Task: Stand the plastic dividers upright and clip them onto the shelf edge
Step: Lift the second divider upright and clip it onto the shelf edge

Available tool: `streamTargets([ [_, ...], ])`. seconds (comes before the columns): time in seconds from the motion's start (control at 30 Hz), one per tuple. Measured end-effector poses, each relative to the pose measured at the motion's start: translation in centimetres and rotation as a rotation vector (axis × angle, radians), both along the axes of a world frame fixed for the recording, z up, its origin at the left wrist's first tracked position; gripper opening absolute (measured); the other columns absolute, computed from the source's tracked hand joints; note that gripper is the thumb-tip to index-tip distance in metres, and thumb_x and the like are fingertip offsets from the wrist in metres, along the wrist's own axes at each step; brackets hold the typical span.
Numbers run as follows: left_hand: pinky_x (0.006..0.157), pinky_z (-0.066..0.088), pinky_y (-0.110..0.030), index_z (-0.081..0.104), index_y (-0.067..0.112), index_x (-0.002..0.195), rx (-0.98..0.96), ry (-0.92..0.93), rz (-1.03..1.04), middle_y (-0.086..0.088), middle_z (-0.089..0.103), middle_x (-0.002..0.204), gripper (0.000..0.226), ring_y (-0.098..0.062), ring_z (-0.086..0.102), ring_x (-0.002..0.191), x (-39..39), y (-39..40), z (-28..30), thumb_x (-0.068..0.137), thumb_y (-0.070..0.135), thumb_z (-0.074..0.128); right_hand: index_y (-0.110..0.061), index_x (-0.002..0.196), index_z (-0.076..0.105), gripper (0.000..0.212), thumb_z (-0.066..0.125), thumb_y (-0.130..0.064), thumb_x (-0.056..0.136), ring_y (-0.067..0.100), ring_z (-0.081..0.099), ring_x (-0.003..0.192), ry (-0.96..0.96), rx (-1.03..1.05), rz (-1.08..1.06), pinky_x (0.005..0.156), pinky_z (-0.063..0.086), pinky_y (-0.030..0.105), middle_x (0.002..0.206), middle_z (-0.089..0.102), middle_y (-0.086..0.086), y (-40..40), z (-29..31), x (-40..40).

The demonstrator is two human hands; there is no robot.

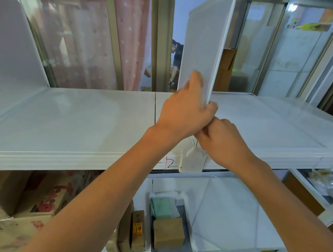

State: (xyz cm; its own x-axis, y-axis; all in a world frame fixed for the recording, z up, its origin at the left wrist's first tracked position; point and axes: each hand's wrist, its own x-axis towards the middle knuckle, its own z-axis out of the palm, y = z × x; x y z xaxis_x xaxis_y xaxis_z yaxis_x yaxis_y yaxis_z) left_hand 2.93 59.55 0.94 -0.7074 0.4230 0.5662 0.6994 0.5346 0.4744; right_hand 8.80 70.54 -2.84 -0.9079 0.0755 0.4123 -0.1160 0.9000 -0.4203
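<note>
A translucent white plastic divider point(203, 43) stands upright on the white shelf point(59, 118), near its middle. My left hand point(186, 109) grips the divider's lower front edge, fingers wrapped around it. My right hand point(221, 142) is closed just below and to the right, touching the left hand at the divider's bottom corner above the shelf's front edge point(76, 157). What the right fingers pinch is hidden. A second divider point(9, 47) stands upright at the far left of the shelf.
A paper tag point(193, 159) hangs at the shelf edge under my hands. Cardboard boxes point(10, 195) and a small tray of items point(169, 224) sit on the shelf below. A clear divider point(230, 214) stands there. A person is behind the rack.
</note>
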Motion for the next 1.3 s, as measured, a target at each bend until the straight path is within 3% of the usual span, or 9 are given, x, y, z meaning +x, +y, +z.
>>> streamTargets([
  [0.07,0.050,0.026,-0.025,0.033,0.021,0.103,-0.182,0.036,0.112,0.001,0.051,0.080,0.022,-0.015,0.045,0.057,0.2,-0.2,-1.0,0.098,0.038,0.045,-0.029,0.060,0.037,0.038,0.047,-0.040,0.095,0.029,0.051,0.056,-0.020,0.088,-0.066,0.052,0.035,0.034,0.055,0.050,0.001,-0.1,-0.6,0.2],
  [0.2,0.060,0.031,-0.032,0.042,0.018,0.093,-0.268,-0.003,0.164,-0.001,0.053,0.076,0.029,-0.016,0.043,0.059,0.5,-0.2,-2.3,0.104,0.044,0.034,-0.026,0.055,0.038,0.040,0.051,-0.027,0.093,0.028,0.048,0.054,-0.095,0.105,-0.081,0.049,0.029,0.032,0.053,0.046,0.001,-0.2,-1.2,0.1],
  [0.33,0.051,0.025,-0.026,0.043,0.018,0.079,-0.206,-0.048,0.118,0.002,0.046,0.068,0.035,-0.011,0.040,0.057,0.5,0.0,-1.0,0.104,0.042,0.034,-0.028,0.053,0.036,0.043,0.053,-0.016,0.091,0.019,0.042,0.049,-0.034,0.034,-0.052,0.049,0.025,0.030,0.050,0.044,-0.002,-0.3,0.0,-0.1],
  [0.43,0.052,0.027,-0.022,0.044,0.020,0.078,-0.163,-0.061,0.075,-0.002,0.054,0.079,0.033,-0.015,0.045,0.059,0.5,0.0,-0.5,0.102,0.042,0.038,-0.025,0.055,0.047,0.033,0.051,-0.018,0.087,0.027,0.054,0.056,-0.027,-0.017,-0.024,0.053,0.041,0.034,0.055,0.058,0.004,-0.2,0.5,0.2],
  [0.53,0.052,0.027,-0.021,0.041,0.021,0.076,-0.127,-0.109,0.037,-0.002,0.052,0.081,0.032,-0.017,0.045,0.059,1.0,0.1,-1.0,0.102,0.040,0.040,-0.020,0.063,0.059,0.027,0.052,-0.014,0.089,0.030,0.065,0.067,-0.071,-0.056,-0.003,0.069,0.054,0.044,0.069,0.071,0.013,-0.2,0.4,0.5],
  [0.7,0.052,0.027,-0.022,0.033,0.024,0.064,-0.043,-0.179,0.015,0.005,0.043,0.062,0.040,-0.014,0.043,0.055,1.4,0.0,-0.5,0.103,0.034,0.041,-0.008,0.068,0.069,0.030,0.051,-0.016,0.091,0.023,0.067,0.068,-0.076,-0.061,0.008,0.075,0.055,0.041,0.068,0.074,0.005,0.2,0.8,0.5],
  [0.9,0.051,0.027,-0.021,0.034,0.024,0.065,-0.038,-0.190,0.022,0.006,0.044,0.063,0.039,-0.013,0.043,0.055,1.8,0.0,-0.6,0.103,0.034,0.040,-0.007,0.073,0.071,0.033,0.048,-0.017,0.094,0.025,0.069,0.068,-0.090,-0.094,0.022,0.077,0.056,0.044,0.070,0.074,0.008,0.1,0.7,0.7],
  [1.07,0.051,0.026,-0.020,0.033,0.024,0.066,-0.058,-0.174,0.027,0.007,0.042,0.063,0.039,-0.013,0.043,0.055,1.6,0.0,-0.6,0.103,0.034,0.040,-0.016,0.065,0.064,0.034,0.048,-0.017,0.095,0.025,0.067,0.068,-0.100,-0.113,0.025,0.075,0.056,0.043,0.071,0.073,0.010,0.0,0.6,0.6],
  [1.3,0.054,0.028,-0.028,0.032,0.023,0.065,-0.024,-0.199,0.042,0.003,0.041,0.061,0.039,-0.014,0.040,0.054,1.2,-0.2,-1.1,0.102,0.031,0.040,-0.008,0.066,0.066,0.033,0.048,-0.021,0.091,0.027,0.065,0.065,-0.111,-0.115,0.036,0.068,0.054,0.042,0.067,0.071,0.010,-0.1,0.3,0.1],
])
